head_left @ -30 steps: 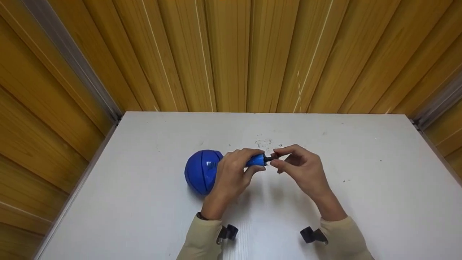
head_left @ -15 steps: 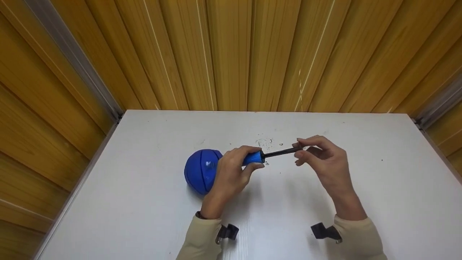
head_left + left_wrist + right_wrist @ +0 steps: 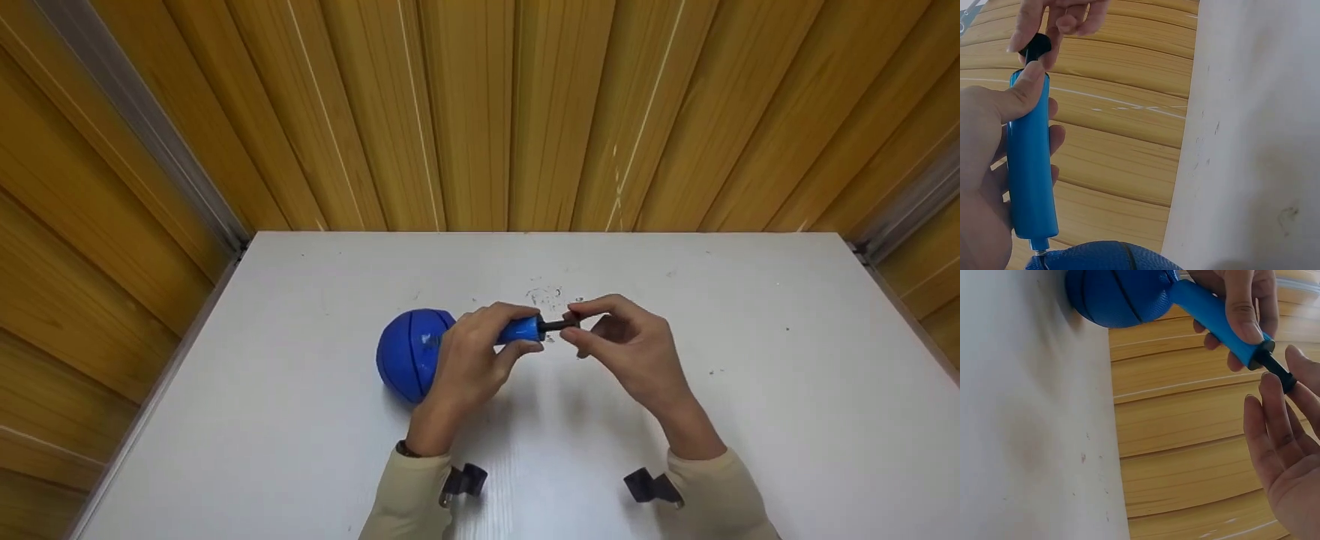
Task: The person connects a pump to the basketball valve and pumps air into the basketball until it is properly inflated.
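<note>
A blue ball (image 3: 405, 356) with dark seams and a dented, underinflated look sits on the white table, left of centre. My left hand (image 3: 469, 352) grips the blue barrel of a hand pump (image 3: 1032, 163), thumb along its upper end. In the left wrist view the pump's thin metal needle meets the ball's surface. With thumb and fingertips my right hand (image 3: 630, 349) pinches the black handle (image 3: 1037, 45) at the end of the pump's rod. Only a short length of the black rod (image 3: 553, 326) shows outside the barrel.
The white table (image 3: 300, 450) runs back to a wall of yellow-brown wood-look panels (image 3: 480, 112). Small dark marks (image 3: 544, 292) dot its surface beyond the hands. Black camera mounts (image 3: 466, 480) stick out from both sleeves.
My right hand drew the handle out to the right, lengthening the visible rod, then pushed it back left toward the barrel. My left hand and the ball stay nearly in place.
</note>
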### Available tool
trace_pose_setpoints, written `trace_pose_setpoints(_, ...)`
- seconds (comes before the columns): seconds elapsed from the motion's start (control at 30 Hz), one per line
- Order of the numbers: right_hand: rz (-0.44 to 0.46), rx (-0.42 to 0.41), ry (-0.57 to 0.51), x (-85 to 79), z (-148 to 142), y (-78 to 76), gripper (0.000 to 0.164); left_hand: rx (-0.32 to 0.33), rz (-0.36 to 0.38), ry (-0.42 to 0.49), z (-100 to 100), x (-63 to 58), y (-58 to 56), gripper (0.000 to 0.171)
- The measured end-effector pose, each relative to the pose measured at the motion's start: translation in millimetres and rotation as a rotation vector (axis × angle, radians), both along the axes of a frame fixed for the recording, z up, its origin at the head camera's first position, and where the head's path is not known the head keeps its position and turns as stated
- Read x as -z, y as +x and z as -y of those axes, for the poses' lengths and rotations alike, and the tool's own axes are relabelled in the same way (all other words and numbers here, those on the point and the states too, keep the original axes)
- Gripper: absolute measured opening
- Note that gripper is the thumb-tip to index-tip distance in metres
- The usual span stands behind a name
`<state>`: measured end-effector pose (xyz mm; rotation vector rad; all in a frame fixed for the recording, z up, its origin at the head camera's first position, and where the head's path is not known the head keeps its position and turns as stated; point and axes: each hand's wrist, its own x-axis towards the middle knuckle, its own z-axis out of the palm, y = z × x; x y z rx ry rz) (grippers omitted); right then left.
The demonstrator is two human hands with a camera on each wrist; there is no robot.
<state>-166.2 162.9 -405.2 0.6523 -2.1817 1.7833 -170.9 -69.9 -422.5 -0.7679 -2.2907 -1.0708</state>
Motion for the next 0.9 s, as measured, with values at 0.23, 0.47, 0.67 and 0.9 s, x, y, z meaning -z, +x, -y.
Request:
trace_pose_setpoints(0.23,-0.018,0.087,-0.105,-20.7,-35.3,4.1,0.029,-0.023,-0.02,0.054,2.9,-1.0,-3.0,0.039)
trace_pose_setpoints(0.47,0.019,-0.007,-0.159,-14.1,-28.9,-0.1,0.028,0.008,-0.062,0.05,-12.7,4.5,-0.5,0.036)
trace_pose_setpoints(0.67,0.117,-0.063,-0.084,3.1,1.6,-4.0,0.021,-0.01,-0.061,0.01,-17.3,7.6,3.3,0.036)
trace_pose_setpoints(0.9,0.143,-0.001,-0.012,8.6,5.5,-2.1,0.024,0.027,-0.014,-0.033,-13.1,4.2,2.9,0.04)
